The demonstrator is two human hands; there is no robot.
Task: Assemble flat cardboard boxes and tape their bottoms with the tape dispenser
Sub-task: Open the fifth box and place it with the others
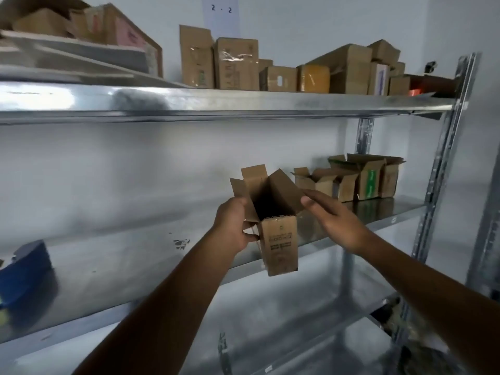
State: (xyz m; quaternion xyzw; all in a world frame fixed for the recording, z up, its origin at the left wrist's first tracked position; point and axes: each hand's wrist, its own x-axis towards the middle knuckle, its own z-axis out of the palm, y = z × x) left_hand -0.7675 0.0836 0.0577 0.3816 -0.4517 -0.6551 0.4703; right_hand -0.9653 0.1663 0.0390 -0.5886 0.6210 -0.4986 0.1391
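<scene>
Left hand [232, 226] gripping open cardboard box [280, 242] at its left wall, right hand [334, 221] fingers straight, touching right flap, metal shelf [135, 253] behind

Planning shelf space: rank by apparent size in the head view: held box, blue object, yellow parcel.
1. Held box, nearest the camera.
2. Blue object, cropped, so unsure.
3. Yellow parcel, farthest.

Storeroom, metal shelving [243, 102], stacked cardboard boxes [235, 63], bare white wall [311, 23]
</scene>
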